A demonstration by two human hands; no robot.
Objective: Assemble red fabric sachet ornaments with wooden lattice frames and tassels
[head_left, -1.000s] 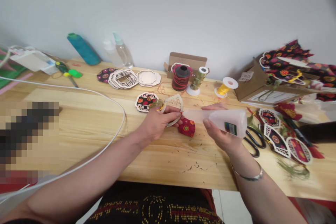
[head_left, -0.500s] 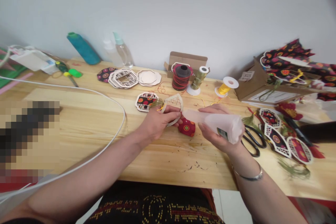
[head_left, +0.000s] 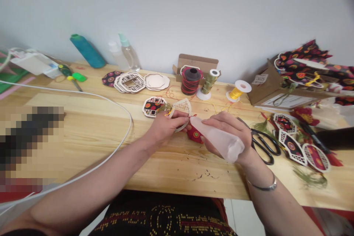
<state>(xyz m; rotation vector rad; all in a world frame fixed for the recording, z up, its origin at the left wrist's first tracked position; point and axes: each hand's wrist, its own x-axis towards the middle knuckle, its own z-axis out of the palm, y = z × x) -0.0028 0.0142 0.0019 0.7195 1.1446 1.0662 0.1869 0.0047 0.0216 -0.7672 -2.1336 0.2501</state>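
My left hand [head_left: 166, 127] pinches a pale wooden fan-shaped lattice frame [head_left: 183, 107] near the middle of the table. A piece of dark red patterned fabric [head_left: 194, 135] hangs beside its fingertips. My right hand [head_left: 231, 132] is wrapped round a whitish translucent squeeze bottle [head_left: 218, 138], tilted so that its nozzle meets the frame's right edge by my left fingers; whether anything flows out cannot be seen. Just beyond my left hand lies a finished-looking lattice piece with black and red fabric [head_left: 154, 107]. Black-handled scissors [head_left: 267, 146] lie right of my right hand.
Spools of red-black cord [head_left: 190, 81], olive thread [head_left: 210, 81] and yellow cord [head_left: 239, 90] stand at the back. A cardboard box [head_left: 265, 88] full of fabric is at right, near several ornaments [head_left: 292, 147]. A white cable [head_left: 121, 107] crosses the left side. Stacked frames [head_left: 129, 82] lie behind.
My right hand has rolled and moved slightly left, tilting the bottle so its base points more toward me and its nozzle sits closer to my left fingers. The left hand has hardly moved.
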